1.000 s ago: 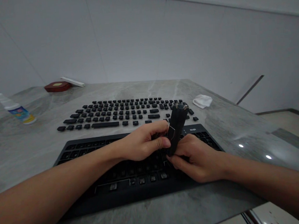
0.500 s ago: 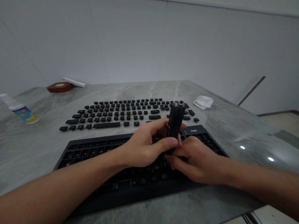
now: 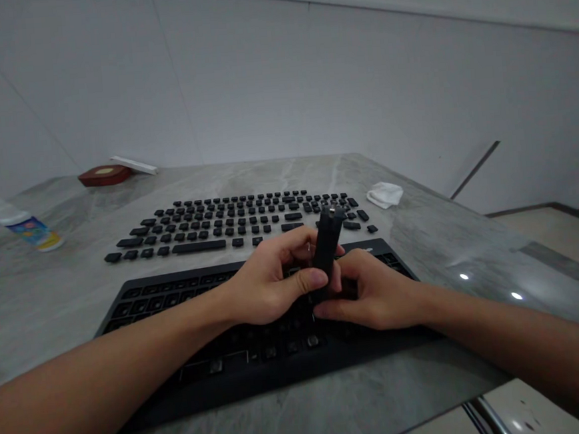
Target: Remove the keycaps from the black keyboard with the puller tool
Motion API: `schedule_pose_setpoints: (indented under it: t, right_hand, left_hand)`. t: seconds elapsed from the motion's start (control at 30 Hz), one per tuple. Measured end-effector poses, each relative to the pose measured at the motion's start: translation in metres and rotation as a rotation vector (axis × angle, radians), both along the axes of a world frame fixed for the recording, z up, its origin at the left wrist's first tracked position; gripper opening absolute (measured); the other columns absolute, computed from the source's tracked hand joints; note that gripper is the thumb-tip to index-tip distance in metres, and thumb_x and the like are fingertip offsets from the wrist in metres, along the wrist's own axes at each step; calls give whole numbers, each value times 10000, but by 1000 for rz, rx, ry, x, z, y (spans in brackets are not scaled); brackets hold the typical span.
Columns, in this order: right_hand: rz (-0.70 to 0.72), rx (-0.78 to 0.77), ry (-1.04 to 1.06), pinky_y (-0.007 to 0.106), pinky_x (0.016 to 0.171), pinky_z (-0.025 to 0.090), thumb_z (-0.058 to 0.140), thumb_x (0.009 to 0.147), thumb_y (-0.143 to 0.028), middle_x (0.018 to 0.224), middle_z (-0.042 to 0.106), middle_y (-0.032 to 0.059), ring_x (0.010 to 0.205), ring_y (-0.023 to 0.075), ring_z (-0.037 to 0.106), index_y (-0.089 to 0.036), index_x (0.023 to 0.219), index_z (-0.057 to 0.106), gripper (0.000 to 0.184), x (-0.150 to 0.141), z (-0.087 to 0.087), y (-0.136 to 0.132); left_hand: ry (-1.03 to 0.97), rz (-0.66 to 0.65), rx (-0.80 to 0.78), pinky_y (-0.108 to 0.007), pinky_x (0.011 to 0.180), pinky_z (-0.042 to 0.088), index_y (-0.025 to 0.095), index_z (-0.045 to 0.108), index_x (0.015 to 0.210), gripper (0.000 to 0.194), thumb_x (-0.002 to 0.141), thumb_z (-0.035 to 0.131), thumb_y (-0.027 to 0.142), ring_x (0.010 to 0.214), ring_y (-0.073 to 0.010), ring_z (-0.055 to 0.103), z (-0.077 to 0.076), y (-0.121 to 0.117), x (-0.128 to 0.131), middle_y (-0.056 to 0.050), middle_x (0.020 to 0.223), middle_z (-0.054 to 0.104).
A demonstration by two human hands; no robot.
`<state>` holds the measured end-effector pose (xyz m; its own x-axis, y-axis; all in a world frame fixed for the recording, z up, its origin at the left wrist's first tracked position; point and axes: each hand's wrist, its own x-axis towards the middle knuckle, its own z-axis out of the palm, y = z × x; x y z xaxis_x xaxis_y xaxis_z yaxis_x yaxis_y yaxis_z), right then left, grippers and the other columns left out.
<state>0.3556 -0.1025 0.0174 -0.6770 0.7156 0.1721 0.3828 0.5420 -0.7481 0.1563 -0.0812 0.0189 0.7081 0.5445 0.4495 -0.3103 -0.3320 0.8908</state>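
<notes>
A black keyboard (image 3: 183, 399) lies in front of me with its keycaps off, bare switches and thin pale wires showing. Closed over its middle, my left hand (image 3: 274, 272) holds a black stick-like tool (image 3: 329, 240) that leans upright, with shiny bits on its top end; its exact kind is unclear. My right hand (image 3: 370, 291) is closed in a pinch by the tool's lower end, low over the keyboard's right part. Whatever sits between those fingertips is hidden. Beyond the keyboard, loose black keycaps (image 3: 199, 247) are laid out in rows.
A white spray bottle (image 3: 28, 227) with a colourful label stands at the left. A red-brown box (image 3: 104, 175) and a thin white bar (image 3: 135, 165) lie at the back left. A crumpled white cloth (image 3: 385, 195) rests right of the keycaps. The grey marble tabletop (image 3: 472, 249) ends at the right.
The tool has become more upright, and my left thumb now lies across it. My right fingers have shifted slightly and stay at its lower end. The whole view has moved a little.
</notes>
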Motion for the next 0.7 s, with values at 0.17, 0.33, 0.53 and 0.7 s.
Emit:
schedule_pose_setpoints:
  t: [0.17,0.33,0.53,0.7]
  right_hand:
    - [60,37,-13,237,609,430,641,859,-254,662,563,-13,635,115,528,-158,670,522,243,1,-1,-1]
    - [70,122,16,264,670,470,619,871,-223,667,560,-13,668,132,546,-176,718,519,189,3,-1,-4]
    - [80,127,19,280,697,489,607,866,-190,651,546,-21,655,136,547,-192,737,501,166,3,-2,-7]
    - [69,149,3,272,657,477,596,862,-173,643,557,-18,626,131,546,-189,725,505,165,1,-2,-9]
  left_hand:
    - [22,12,13,-279,748,560,120,613,1026,168,911,658,234,820,-175,679,2,-1,0,-80,876,698]
    - [61,-17,46,-259,721,559,112,651,976,105,897,651,180,801,-168,680,7,-2,-2,-85,891,715]
    - [120,-42,74,-260,749,559,115,703,917,68,878,657,145,823,-183,698,14,-2,-3,-81,882,742]
    - [173,-25,77,-271,729,572,113,715,921,92,876,655,165,806,-197,706,14,-2,-4,-88,888,749]
